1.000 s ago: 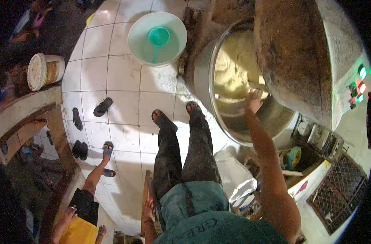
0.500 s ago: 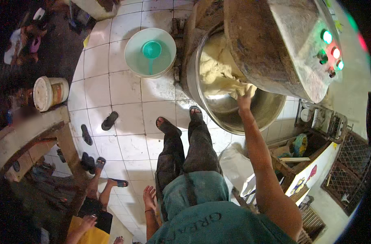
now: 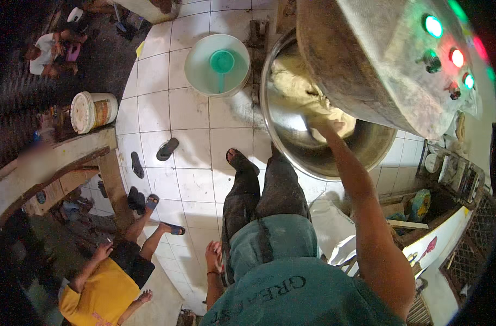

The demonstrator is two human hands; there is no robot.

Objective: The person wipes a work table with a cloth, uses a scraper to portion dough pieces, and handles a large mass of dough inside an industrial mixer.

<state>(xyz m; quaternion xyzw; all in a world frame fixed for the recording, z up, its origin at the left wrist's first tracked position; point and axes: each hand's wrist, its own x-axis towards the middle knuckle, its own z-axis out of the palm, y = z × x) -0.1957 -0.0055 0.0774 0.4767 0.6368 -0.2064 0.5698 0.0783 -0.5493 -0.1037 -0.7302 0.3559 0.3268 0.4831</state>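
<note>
A pale mass of dough [image 3: 294, 81] lies in a large round metal mixing bowl [image 3: 299, 163] under a big mixer head [image 3: 356, 65]. My right arm reaches down into the bowl, and my right hand [image 3: 326, 129] touches the near end of the dough. Motion smears its fingers, so their grip is unclear. Beside my left thigh hangs my left hand [image 3: 213, 255], empty, its fingers loosely bent and partly apart. Part of the dough is hidden behind the mixer head.
Left of the mixer stands a white bucket [image 3: 196, 81] with a green dipper [image 3: 222, 62] in it. A lidded pail [image 3: 93, 112] rests on a ledge. A person in a yellow shirt [image 3: 104, 288] is at lower left. A white sack [image 3: 332, 223] stands near my right leg.
My view has shifted, so the scene sits farther right and the person in yellow shows more. My right hand stays at the dough. My left hand's fingers have curled a little.
</note>
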